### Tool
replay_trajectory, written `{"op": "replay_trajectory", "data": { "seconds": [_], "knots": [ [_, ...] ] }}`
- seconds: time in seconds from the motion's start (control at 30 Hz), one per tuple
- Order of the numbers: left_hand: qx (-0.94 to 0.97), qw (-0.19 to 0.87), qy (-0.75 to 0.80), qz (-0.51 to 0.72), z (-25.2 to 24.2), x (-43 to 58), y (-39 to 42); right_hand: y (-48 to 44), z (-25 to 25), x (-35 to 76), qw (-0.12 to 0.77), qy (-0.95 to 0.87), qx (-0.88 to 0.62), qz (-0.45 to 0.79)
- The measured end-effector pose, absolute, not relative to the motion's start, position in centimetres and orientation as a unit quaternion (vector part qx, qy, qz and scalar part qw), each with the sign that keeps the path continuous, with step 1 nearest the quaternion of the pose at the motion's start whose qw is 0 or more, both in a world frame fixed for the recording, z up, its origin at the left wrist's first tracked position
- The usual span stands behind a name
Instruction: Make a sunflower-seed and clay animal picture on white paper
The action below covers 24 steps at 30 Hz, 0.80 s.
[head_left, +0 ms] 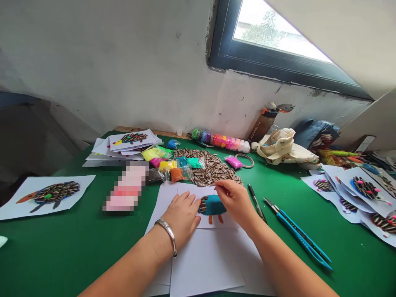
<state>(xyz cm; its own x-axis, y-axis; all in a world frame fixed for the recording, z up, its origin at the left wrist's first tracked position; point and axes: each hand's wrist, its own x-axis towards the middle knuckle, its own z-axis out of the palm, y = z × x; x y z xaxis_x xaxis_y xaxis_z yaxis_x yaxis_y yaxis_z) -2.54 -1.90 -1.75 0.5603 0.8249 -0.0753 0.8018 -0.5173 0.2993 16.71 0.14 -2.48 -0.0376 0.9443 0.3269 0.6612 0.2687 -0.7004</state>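
Left hand (pixel 182 218) sits flat on the white paper (pixel 173 198), right hand (pixel 233 200) pinched just above the teal clay body (pixel 213 205) with its striped sunflower seeds (pixel 203 204), can't tell if it's gripping one. Hands are apart, seed pile (pixel 210 167) right behind on the green surface (pixel 62 251).

Left hand (pixel 182 218) flat, fingers spread; right hand (pixel 233 201) curled, fingertips pinched together

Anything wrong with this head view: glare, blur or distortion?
Head view: the window is blown out, a pixelated block hides something on the green table, wide-angle distortion bends straight lines, but the seed-and-clay picture by the right hand stays sharp.
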Motion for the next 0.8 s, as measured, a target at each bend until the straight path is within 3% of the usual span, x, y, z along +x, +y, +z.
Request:
{"op": "replay_trajectory", "data": {
  "seconds": [0.13,0.23,0.37,0.57,0.8],
  "knots": [
    [0.873,0.152,0.463,0.036,-1.6,-2.6,-1.9,-1.6,-3.2,16.1,0.402,-0.614,-0.554,0.394],
    [0.875,0.149,0.459,0.038,-1.6,-2.6,-1.9,-1.7,-3.7,15.7,0.378,-0.610,-0.543,0.436],
    [0.875,0.146,0.460,0.041,-1.7,-2.6,-1.9,-1.5,-3.6,15.8,0.354,-0.652,-0.543,0.394],
    [0.876,0.141,0.460,0.043,-1.8,-2.6,-1.7,-1.4,-2.8,16.0,0.293,-0.762,-0.539,0.208],
    [0.878,0.134,0.458,0.031,-1.7,-2.5,-1.8,-1.1,-3.2,15.9,0.271,-0.776,-0.539,0.187]
  ]
}}
